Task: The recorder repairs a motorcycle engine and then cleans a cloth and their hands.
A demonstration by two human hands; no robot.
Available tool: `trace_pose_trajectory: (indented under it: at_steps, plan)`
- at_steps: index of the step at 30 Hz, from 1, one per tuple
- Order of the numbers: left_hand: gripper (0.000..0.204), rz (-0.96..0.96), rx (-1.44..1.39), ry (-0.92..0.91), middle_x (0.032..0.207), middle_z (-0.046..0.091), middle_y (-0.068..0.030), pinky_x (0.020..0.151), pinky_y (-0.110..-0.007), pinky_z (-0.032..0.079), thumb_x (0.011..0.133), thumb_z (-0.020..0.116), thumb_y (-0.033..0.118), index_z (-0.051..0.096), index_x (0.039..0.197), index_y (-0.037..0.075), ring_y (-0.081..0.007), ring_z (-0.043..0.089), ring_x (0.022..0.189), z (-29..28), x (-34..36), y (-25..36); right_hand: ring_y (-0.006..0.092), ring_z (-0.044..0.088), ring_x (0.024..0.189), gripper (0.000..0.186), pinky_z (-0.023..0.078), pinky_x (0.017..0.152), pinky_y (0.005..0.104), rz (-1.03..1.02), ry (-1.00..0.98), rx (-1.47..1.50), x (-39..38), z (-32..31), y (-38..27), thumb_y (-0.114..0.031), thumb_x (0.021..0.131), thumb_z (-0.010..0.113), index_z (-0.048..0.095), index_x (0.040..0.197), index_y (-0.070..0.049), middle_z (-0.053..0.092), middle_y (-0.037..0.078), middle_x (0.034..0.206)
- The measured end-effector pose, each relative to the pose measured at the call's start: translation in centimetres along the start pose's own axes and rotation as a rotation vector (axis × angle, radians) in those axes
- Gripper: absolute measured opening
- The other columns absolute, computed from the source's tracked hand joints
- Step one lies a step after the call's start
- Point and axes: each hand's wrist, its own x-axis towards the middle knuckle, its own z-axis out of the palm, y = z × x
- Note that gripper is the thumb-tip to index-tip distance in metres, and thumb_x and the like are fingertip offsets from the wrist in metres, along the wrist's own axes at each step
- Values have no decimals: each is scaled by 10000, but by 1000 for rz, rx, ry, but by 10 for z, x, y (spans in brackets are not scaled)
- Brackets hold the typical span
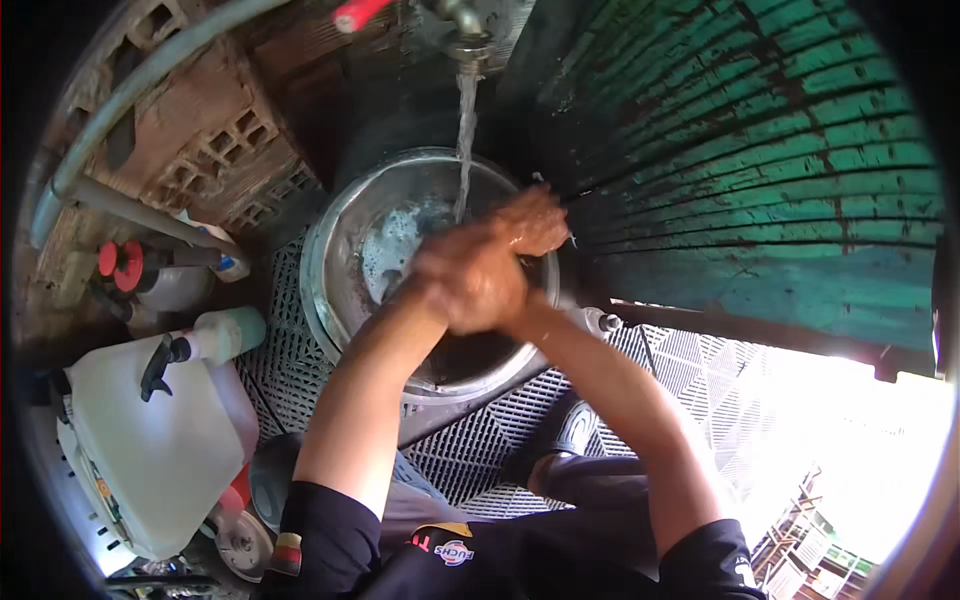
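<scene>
My hands are pressed together under a stream of water point(465, 140) that falls from a metal tap point(462, 22). My right hand point(468, 285) is closed over the back of my left hand point(532, 222), whose wet fingers point up and to the right. Neither hand holds an object. Both are above a round metal basin point(335, 250) with water and foam at its bottom. The basin stands on a grey plastic grid mat point(470, 450).
A white plastic jerrycan point(150, 440) and a pale spray bottle point(215, 335) stand at the left, with red-capped bottles point(125, 265) behind them. Hollow bricks point(215, 150) and a grey pipe point(110, 200) lie upper left. A green corrugated wall point(760, 170) rises at the right. My foot in a sandal point(570, 430) rests on the mat.
</scene>
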Motion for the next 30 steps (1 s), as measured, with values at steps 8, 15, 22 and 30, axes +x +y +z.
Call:
trace_pose_trajectory:
  at_steps: [8, 15, 22, 30]
  plan:
    - [429, -506, -816, 391, 871, 648, -173, 802, -373, 518, 953, 405, 352, 601, 939, -29, -284, 638, 848, 15, -56, -79, 347, 593, 970, 173, 448, 850, 470, 576, -236, -333, 17, 7, 30, -214, 852, 568, 677, 830, -82, 665, 115, 910]
    - [454, -828, -2197, 1252, 1076, 617, -210, 979, -396, 459, 984, 338, 313, 533, 1124, -72, -305, 595, 1033, -42, -38, -57, 327, 190, 1390, 603, 145, 1124, 351, 611, 616, 563, -2, 83, -13, -153, 937, 496, 195, 1432, 17, 194, 224, 1486]
    - [387, -279, -2491, 983, 1223, 550, -235, 980, -415, 444, 968, 343, 223, 510, 1180, -53, -332, 544, 1132, -88, -50, 26, 177, 631, 843, 219, 500, 744, 292, 1083, 544, 1066, 28, 2, 95, -228, 945, 516, 604, 1037, -50, 657, 70, 919]
    - [296, -1084, -1540, 1095, 891, 667, -83, 830, -295, 486, 934, 438, 180, 589, 1107, -6, -217, 652, 768, -68, -79, -2, 176, 618, 855, 169, 516, 734, 320, 1140, 561, 1075, 5, 103, 97, -237, 946, 526, 572, 1033, -99, 621, 76, 948]
